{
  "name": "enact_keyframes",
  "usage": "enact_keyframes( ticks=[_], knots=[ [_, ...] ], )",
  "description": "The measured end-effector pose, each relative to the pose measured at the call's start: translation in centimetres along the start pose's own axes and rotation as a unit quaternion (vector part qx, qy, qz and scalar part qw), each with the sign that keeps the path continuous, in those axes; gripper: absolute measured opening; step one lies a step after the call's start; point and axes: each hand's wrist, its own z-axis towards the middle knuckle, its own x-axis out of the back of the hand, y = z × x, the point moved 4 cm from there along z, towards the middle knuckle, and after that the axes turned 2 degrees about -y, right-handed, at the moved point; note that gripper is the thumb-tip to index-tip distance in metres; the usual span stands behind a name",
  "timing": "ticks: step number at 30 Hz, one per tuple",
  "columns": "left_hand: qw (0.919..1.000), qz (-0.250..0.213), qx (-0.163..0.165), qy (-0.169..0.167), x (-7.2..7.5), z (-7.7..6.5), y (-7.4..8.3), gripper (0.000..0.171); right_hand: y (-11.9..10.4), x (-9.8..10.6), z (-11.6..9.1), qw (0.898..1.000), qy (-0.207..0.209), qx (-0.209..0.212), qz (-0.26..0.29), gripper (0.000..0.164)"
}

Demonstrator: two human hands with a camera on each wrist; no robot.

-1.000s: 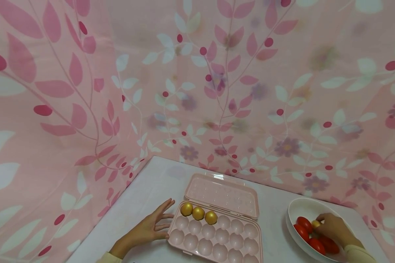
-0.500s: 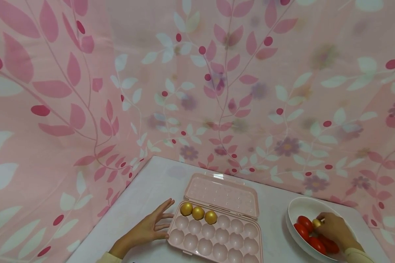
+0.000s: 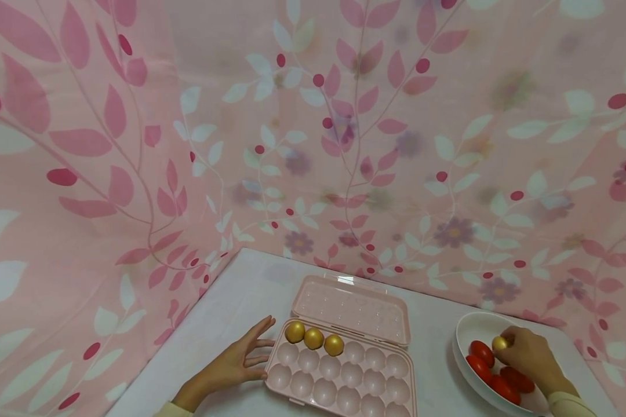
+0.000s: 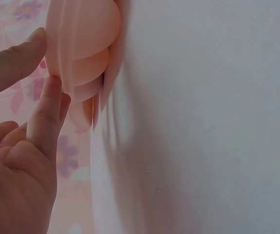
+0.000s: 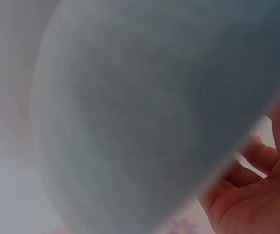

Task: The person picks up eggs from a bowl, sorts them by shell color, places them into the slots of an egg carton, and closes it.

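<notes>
In the head view, a pale pink egg box [image 3: 339, 366] lies on the table with its lid folded back, and three gold eggs [image 3: 313, 338] sit in its back row at the left. My left hand [image 3: 235, 360] touches the box's left edge with its fingers spread; the left wrist view shows the thumb and fingertips against the rim [image 4: 57, 44]. At the right, my right hand [image 3: 532, 356] pinches a gold egg [image 3: 499, 343] over the white bowl [image 3: 466, 330]. Several glossy red egg-shaped pieces [image 3: 482, 352] lie in the bowl. The bowl's outer wall [image 5: 145, 107] hides the right fingertips in the right wrist view.
A white cloth covers the table [image 3: 240, 289]. Pink floral curtain [image 3: 313, 174] hangs along its back and left side. The raised lid [image 3: 352, 310] stands behind the egg box, between it and the curtain.
The gold egg in my right hand has come up slightly from among the red pieces, and more of them show. My left hand has stayed at the box's edge.
</notes>
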Motion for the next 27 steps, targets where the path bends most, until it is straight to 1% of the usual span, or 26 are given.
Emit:
enact_keyframes(
  ticks=[4, 7, 9, 10, 14, 17, 19, 21, 24, 27],
  knots=[
    [1.0, 0.0, 0.0, 0.003, 0.1, 0.0, 0.0, 0.106, -1.4, 0.7, -0.1, 1.0, 0.02, 0.023, -0.002, 0.049],
    [1.0, 0.0, 0.001, 0.005, 0.1, 0.1, -0.1, 0.105, -2.6, 1.2, -0.3, 0.998, 0.046, 0.043, -0.004, 0.053],
    [1.0, 0.004, -0.001, 0.005, 0.1, 0.0, -0.2, 0.105, -3.4, 1.3, -0.5, 0.996, 0.063, 0.059, -0.002, 0.052],
    [1.0, 0.006, -0.003, 0.005, 0.1, 0.0, -0.3, 0.105, -3.9, 1.4, -0.6, 0.994, 0.078, 0.073, -0.005, 0.051],
    [0.9999, 0.008, 0.008, 0.006, 0.0, -0.2, -0.6, 0.106, -6.3, 1.2, -1.4, 0.984, 0.129, 0.124, 0.008, 0.044],
    [0.9998, 0.004, 0.017, 0.008, 0.0, -0.2, -0.6, 0.107, -8.3, 1.1, -1.8, 0.977, 0.151, 0.149, 0.021, 0.042],
    [0.9998, 0.003, 0.017, 0.009, 0.0, -0.1, -0.5, 0.107, -9.6, 1.0, -2.0, 0.975, 0.154, 0.158, 0.033, 0.041],
    [0.9998, 0.005, 0.015, 0.008, 0.0, -0.1, -0.3, 0.106, -10.9, 0.8, -2.1, 0.974, 0.149, 0.162, 0.048, 0.04],
    [0.9998, 0.006, 0.017, 0.007, 0.0, -0.1, -0.1, 0.106, -12.8, 0.3, -2.2, 0.971, 0.146, 0.177, 0.07, 0.039],
    [0.9999, 0.005, 0.014, 0.005, -0.1, -0.1, 0.0, 0.105, -14.4, -0.1, -2.0, 0.964, 0.147, 0.202, 0.089, 0.04]
  ],
)
